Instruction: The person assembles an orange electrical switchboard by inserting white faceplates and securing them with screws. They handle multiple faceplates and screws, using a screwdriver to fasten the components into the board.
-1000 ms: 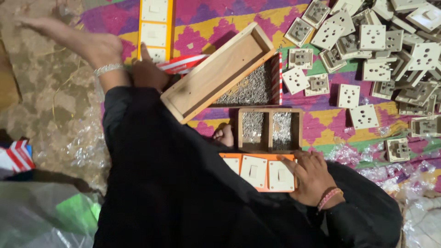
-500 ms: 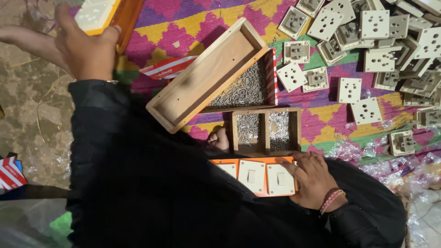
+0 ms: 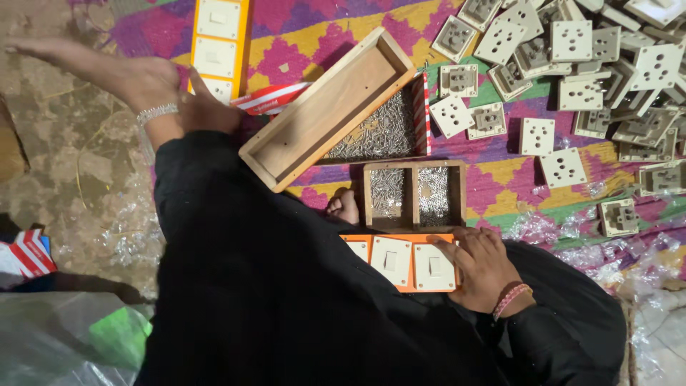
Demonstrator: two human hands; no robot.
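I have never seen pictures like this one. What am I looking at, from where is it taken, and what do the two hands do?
The camera sits on a person's head and looks down, so the black cloth is their own clothing. There is no machine, only two bare hands. The left hand, with a bracelet, reaches out beside an orange strip of white switches, apparently touching it. The right hand rests on a second orange strip in the lap. On the patterned mat lie a long wooden tray, a box of small screws, a two-part wooden box, and many white socket plates.
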